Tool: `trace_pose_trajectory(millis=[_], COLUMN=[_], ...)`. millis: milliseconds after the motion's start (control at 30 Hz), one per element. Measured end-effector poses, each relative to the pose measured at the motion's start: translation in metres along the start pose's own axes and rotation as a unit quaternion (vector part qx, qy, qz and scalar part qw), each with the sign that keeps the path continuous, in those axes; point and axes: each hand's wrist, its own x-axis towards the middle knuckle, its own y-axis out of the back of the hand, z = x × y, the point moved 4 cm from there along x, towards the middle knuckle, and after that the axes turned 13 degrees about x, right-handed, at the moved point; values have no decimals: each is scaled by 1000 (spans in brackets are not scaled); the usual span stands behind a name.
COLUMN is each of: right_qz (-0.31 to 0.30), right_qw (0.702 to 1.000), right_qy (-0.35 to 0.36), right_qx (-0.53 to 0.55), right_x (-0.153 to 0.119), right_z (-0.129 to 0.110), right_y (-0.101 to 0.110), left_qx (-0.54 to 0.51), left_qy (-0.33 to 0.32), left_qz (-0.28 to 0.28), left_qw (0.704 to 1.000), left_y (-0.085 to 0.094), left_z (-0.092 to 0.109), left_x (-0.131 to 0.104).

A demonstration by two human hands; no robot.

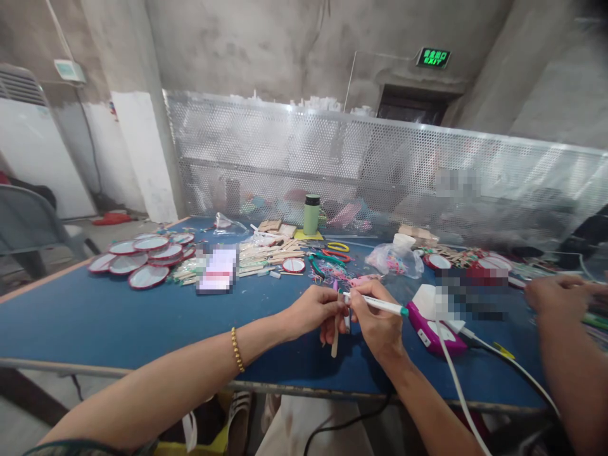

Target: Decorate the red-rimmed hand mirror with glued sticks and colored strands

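Near the front edge of the blue table (190, 329), my left hand (323, 311) pinches a flat wooden stick (335, 341) that points downward. My right hand (379, 320) grips a white marker (382, 304) with a green end; its tip reaches the top of the stick. A small pale object (347, 320) shows between the hands, too small to make out. Just beyond the hands lie pink and blue thin strands (335, 271), pliers with teal handles (320, 266) and a round red-rimmed disc (293, 265).
Several red-rimmed discs (148, 276) pile up at the left, beside a phone (217, 269) and wooden sticks (270, 253). A green bottle (311, 216) stands at the back. Right are a magenta device (434, 332) with cables, a plastic bag (396, 259) and another person's hand (558, 294).
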Motion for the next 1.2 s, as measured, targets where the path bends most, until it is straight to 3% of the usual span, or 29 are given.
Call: trace_pose_trajectory(millis=[1200], right_qz=[8], right_qw=[1000], right_qy=[2], right_qx=[-8], right_x=[0], right_z=[2], right_y=[1], left_qx=[-1], left_qy=[-8], left_qz=[4], left_qw=[1000], left_y=[1], left_z=[1], left_x=[0])
